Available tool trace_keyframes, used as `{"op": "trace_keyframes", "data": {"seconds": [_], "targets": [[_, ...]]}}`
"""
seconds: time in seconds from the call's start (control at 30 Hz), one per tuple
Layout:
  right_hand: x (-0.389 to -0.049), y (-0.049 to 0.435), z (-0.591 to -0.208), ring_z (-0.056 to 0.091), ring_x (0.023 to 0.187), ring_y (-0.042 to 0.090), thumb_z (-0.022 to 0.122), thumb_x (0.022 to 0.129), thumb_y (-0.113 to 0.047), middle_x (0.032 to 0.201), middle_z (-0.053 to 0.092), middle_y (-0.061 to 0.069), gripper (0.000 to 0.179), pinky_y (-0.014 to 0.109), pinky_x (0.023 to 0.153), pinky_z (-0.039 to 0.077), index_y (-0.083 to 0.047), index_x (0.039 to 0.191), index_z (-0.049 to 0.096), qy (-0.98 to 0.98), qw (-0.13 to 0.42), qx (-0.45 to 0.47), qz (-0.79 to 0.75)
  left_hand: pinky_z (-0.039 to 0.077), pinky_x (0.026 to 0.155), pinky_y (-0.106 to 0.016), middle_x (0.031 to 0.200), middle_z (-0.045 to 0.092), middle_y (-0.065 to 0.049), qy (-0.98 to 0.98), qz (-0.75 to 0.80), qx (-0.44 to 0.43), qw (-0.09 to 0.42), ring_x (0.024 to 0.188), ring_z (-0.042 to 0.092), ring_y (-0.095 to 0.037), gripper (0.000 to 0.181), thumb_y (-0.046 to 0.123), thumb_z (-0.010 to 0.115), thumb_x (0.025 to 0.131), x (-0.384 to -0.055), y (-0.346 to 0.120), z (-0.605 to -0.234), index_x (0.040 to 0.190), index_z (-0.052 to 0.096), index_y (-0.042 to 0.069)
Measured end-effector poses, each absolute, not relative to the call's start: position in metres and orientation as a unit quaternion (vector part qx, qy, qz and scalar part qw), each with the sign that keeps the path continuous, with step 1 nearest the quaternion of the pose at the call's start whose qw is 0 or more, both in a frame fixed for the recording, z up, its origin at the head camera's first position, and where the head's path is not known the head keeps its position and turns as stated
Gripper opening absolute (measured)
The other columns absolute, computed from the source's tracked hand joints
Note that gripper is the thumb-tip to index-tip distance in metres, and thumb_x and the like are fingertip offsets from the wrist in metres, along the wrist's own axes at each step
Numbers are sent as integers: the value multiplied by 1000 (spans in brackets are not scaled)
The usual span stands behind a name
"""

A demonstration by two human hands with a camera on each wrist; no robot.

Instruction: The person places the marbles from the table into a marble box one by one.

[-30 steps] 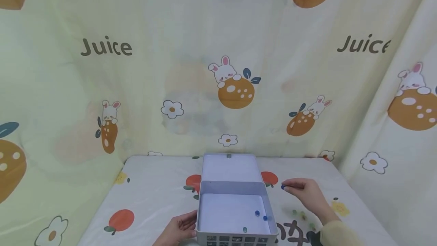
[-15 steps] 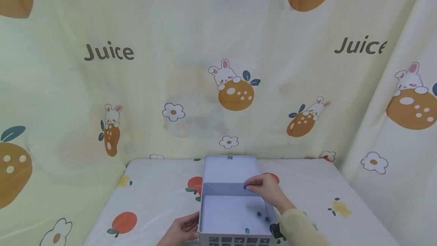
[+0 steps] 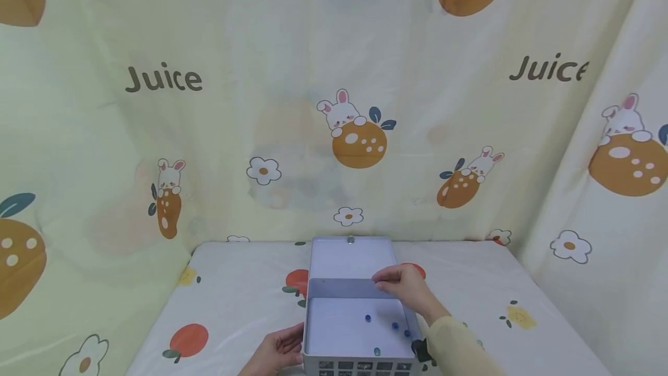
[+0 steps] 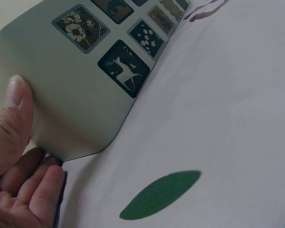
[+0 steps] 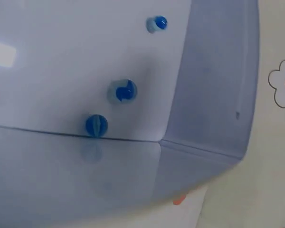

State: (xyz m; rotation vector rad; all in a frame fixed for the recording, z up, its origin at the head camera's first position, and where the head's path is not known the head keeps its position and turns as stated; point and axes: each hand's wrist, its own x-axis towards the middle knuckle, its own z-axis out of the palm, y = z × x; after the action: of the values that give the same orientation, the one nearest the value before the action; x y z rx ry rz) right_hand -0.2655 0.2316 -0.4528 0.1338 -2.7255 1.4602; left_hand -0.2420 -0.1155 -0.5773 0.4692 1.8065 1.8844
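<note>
In the head view, an open white tin box point(image 3: 339, 329) with a picture-tile front stands on the table. Inside lie several glass marbles, among them a blue marble point(image 3: 367, 318) near the middle and a greenish marble point(image 3: 377, 351) by the front wall. The right wrist view catches a blue-swirled marble point(image 5: 123, 91) and another marble point(image 5: 96, 126) against a wall. My right hand point(image 3: 409, 289) hovers over the box's back right part, fingers extended, no marble visible in them. My left hand point(image 3: 276, 350) holds the box's left side; its thumb point(image 4: 16, 107) lies along the outer wall.
The box's lid point(image 3: 352, 257) lies back behind it, with a small clasp point(image 3: 351, 240) at its far edge. Greenish marbles point(image 3: 479, 343) sit on the printed tablecloth point(image 3: 245, 289) to the right, partly covered by the right sleeve point(image 3: 459, 347). A patterned curtain point(image 3: 292, 74) hangs behind the table.
My right hand has come left from beside the box to above it with a blue marble, then let go. That marble now lies inside. The left hand stays at the box.
</note>
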Motion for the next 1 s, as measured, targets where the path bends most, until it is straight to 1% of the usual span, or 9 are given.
{"op": "trace_keyframes", "data": {"seconds": [0.17, 0.23, 0.4, 0.53, 0.63, 0.7, 0.83, 0.93, 1.0], "targets": [[-263, 247, -448, 74, 99, 21, 73, 91, -3, 106, 78, 8, 15, 39, 90, 65, -8, 105, 79, -882, 40, 33, 468, 52, 110, -24, 156, 36, -36, 654, 693, 177, 245, 145, 44, -40, 81, 13, 78, 91, -243, -116, -579, 151, 32, -17], [-263, 260, -448, 74, 102, 23, 72, 93, -3, 111, 77, 11, 17, 40, 92, 64, -6, 108, 79, -880, 46, 34, 471, 52, 110, -24, 156, 36, -36, 653, 694, 178, 245, 145, 44, -40, 81, 13, 78, 91, -244, -116, -581, 151, 32, -17], [-256, 301, -453, 75, 102, 23, 71, 94, -7, 113, 77, 15, 21, 35, 89, 65, 0, 113, 76, -879, 48, 26, 474, 52, 110, -25, 156, 36, -36, 652, 694, 175, 248, 145, 43, -40, 83, 15, 78, 91, -245, -116, -583, 151, 31, -17], [-242, 337, -460, 73, 96, 12, 73, 94, -11, 111, 77, 14, 24, 29, 85, 65, 1, 115, 75, -890, 47, 5, 453, 51, 112, -27, 157, 35, -35, 656, 690, 176, 249, 146, 42, -41, 80, 12, 77, 91, -244, -117, -580, 151, 31, -16], [-233, 363, -469, 71, 91, 3, 74, 93, -10, 111, 77, 16, 24, 20, 80, 63, 3, 113, 75, -897, 45, -5, 440, 51, 112, -28, 158, 35, -34, 668, 681, 170, 246, 146, 42, -40, 79, 11, 77, 91, -244, -117, -576, 152, 32, -15], [-228, 377, -475, 71, 89, 1, 74, 93, -10, 110, 78, 16, 23, 16, 76, 61, 3, 112, 75, -902, 40, -14, 429, 51, 113, -30, 158, 35, -33, 677, 674, 164, 246, 146, 42, -40, 79, 12, 77, 92, -245, -117, -574, 152, 33, -14], [-222, 399, -485, 73, 90, 9, 75, 92, -10, 106, 79, 13, 22, 18, 74, 60, 2, 109, 76, -918, 32, -34, 393, 52, 111, -30, 158, 36, -33, 692, 662, 153, 245, 146, 44, -40, 80, 15, 78, 91, -246, -118, -573, 152, 34, -13], [-217, 410, -493, 74, 93, 17, 75, 91, -9, 104, 79, 13, 21, 23, 75, 62, 2, 108, 76, -926, 22, -48, 374, 53, 110, -29, 157, 36, -34, 691, 661, 157, 247, 145, 45, -40, 81, 16, 78, 91, -246, -117, -574, 151, 34, -14], [-215, 416, -500, 74, 94, 19, 75, 90, -9, 103, 79, 12, 19, 26, 76, 62, 0, 107, 77, -929, 15, -60, 364, 53, 110, -28, 157, 35, -35, 686, 665, 161, 249, 145, 45, -40, 81, 15, 78, 91, -245, -116, -576, 151, 33, -15]]}}
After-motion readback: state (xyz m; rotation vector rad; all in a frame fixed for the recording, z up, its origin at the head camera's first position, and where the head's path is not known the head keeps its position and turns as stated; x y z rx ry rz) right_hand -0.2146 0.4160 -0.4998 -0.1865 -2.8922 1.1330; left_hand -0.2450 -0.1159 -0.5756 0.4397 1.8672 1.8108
